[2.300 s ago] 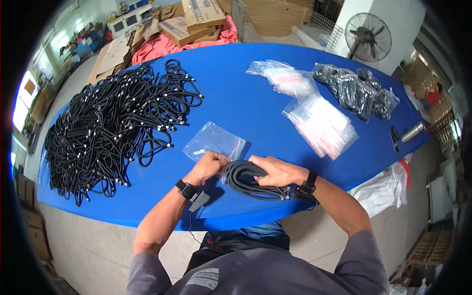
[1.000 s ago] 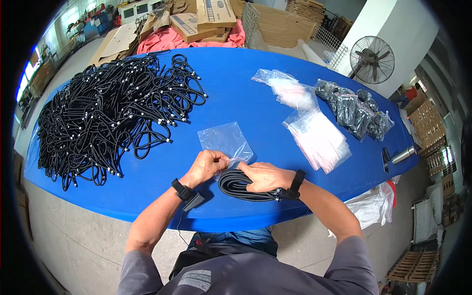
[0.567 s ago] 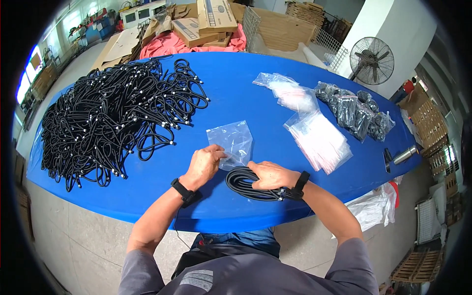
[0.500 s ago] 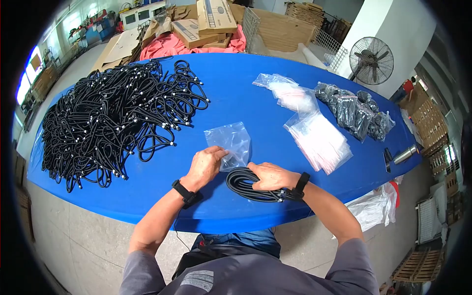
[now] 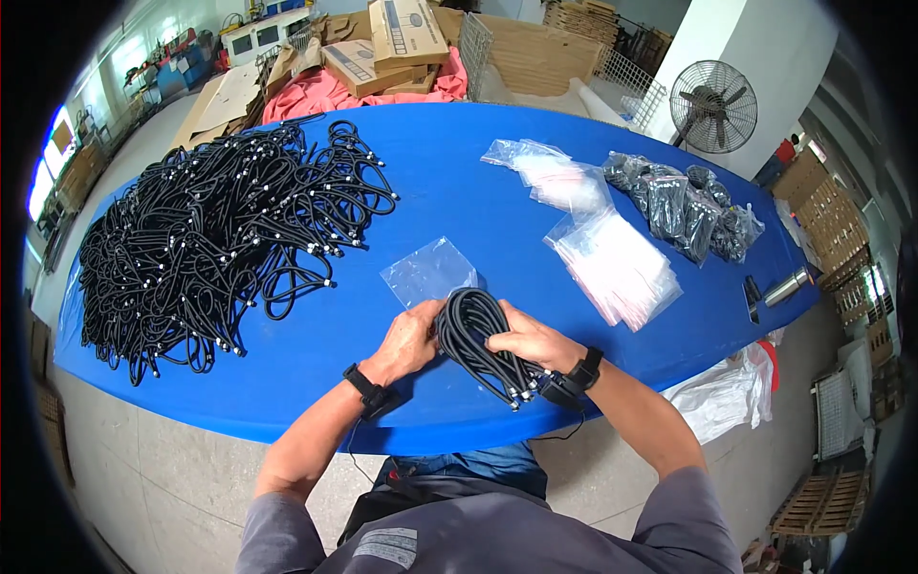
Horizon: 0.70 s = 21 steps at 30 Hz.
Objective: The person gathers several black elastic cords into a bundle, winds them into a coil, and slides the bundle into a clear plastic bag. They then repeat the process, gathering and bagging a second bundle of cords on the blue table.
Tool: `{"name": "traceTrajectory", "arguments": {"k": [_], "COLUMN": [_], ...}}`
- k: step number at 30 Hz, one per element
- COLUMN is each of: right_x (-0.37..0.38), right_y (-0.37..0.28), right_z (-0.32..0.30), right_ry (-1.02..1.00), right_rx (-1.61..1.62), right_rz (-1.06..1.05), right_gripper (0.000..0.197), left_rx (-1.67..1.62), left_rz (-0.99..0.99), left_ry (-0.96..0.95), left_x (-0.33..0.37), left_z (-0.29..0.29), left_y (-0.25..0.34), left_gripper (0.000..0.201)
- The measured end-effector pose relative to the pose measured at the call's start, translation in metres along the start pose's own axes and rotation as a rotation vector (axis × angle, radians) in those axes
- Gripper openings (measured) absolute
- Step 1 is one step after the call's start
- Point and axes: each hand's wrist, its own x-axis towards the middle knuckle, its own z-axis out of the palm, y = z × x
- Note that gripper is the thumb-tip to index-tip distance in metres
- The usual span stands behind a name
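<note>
My right hand (image 5: 531, 342) is closed around a bundle of looped black cords (image 5: 470, 330) with metal end fittings. The bundle's rounded loops point away from me and its fittings point toward me. My left hand (image 5: 409, 337) is closed at the near edge of a clear plastic bag (image 5: 427, 272), its fingertips partly hidden beside the cords. The bag lies beyond the hands, flat-looking, and the bundle's far end overlaps its near corner. A large heap of similar black cords (image 5: 201, 244) covers the left side of the blue table (image 5: 421, 182).
Stacked clear bags (image 5: 617, 268) lie right of centre. Beyond them sit filled bags of black cords (image 5: 679, 210). A metal cylinder (image 5: 787, 286) lies near the right edge. A black fan (image 5: 712, 107) and cardboard boxes (image 5: 406, 36) stand past the table.
My right hand has lifted and turned the cord bundle, bringing its rounded end up to the bag and next to my left hand. The bag has shifted slightly left and looks flatter.
</note>
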Motion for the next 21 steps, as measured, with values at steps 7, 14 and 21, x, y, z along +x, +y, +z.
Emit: {"name": "traceTrajectory", "arguments": {"k": [7, 14, 21], "right_x": [0.013, 0.028, 0.02], "right_y": [0.014, 0.014, 0.016], "right_z": [-0.007, -0.005, 0.001], "right_ry": [0.164, 0.182, 0.263], "right_rx": [-0.457, -0.573, -0.554], "right_rz": [0.308, 0.327, 0.25], "right_gripper": [0.051, 0.063, 0.061], "left_rx": [0.096, 0.218, 0.505], "left_rz": [0.049, 0.284, 0.364], "left_ry": [0.049, 0.1, -0.06], "left_x": [-0.003, 0.004, -0.008], "left_z": [0.005, -0.002, -0.004], "left_y": [-0.008, 0.017, 0.027], "left_gripper": [0.057, 0.064, 0.066]}}
